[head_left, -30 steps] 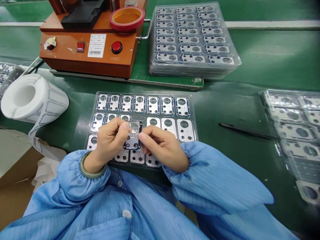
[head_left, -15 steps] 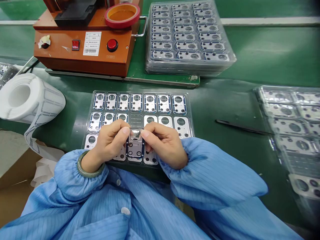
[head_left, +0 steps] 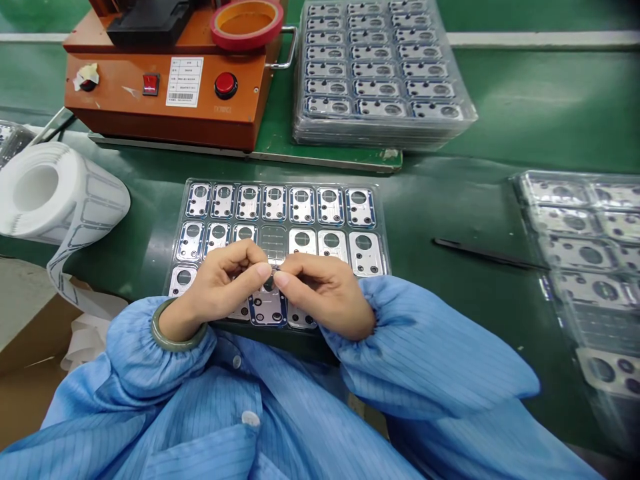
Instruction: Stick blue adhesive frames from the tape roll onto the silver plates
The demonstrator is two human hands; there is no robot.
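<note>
Head view: on the bench [head_left: 410, 213], over the tray [head_left: 273, 241], how is the plate [head_left: 269, 309] held?

Left hand [head_left: 223, 283] and right hand [head_left: 330, 293] apparently grip its far end, fingers pinched. Apply even pressure; handle by the edges.

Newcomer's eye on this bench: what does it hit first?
Probably the orange machine, upper left, with a red tape roll on top. Then the left hand and right hand, centre, together at a metal plate over the clear tray. The white roll at far left also stands out.
</note>
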